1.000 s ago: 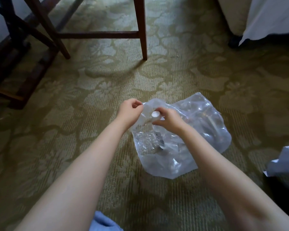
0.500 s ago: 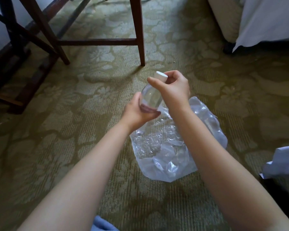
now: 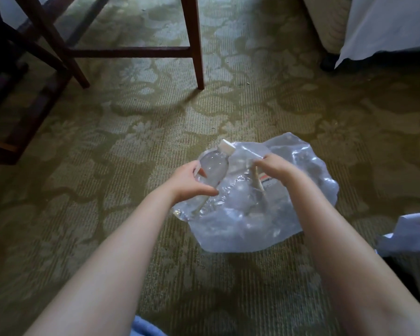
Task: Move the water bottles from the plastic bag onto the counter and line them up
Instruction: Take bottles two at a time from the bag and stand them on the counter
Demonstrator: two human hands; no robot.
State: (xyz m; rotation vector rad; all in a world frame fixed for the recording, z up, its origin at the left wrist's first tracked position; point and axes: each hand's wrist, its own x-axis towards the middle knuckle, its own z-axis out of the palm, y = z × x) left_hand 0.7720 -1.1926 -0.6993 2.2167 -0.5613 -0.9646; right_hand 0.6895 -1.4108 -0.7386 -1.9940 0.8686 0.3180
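A clear plastic bag (image 3: 247, 229) lies crumpled on the green patterned carpet. My left hand (image 3: 188, 181) grips a clear water bottle (image 3: 215, 167) with a white cap (image 3: 227, 147), tilted, at the bag's left edge. My right hand (image 3: 275, 167) is closed on the bag's upper rim. Inside the bag more clear bottle shapes show, one with a small label (image 3: 267, 181); how many there are is hidden by the wrinkled plastic. No counter is in view.
Dark wooden furniture legs (image 3: 195, 44) and crossbars stand at the upper left. A bed with a white sheet (image 3: 383, 25) fills the upper right. White paper (image 3: 412, 234) lies at the right edge, and blue fabric (image 3: 143, 329) at the bottom.
The bottle, lifted by both hands half a second ago, has come down beside the bag in my left hand alone. My right hand let go of the cap and took the bag's rim.
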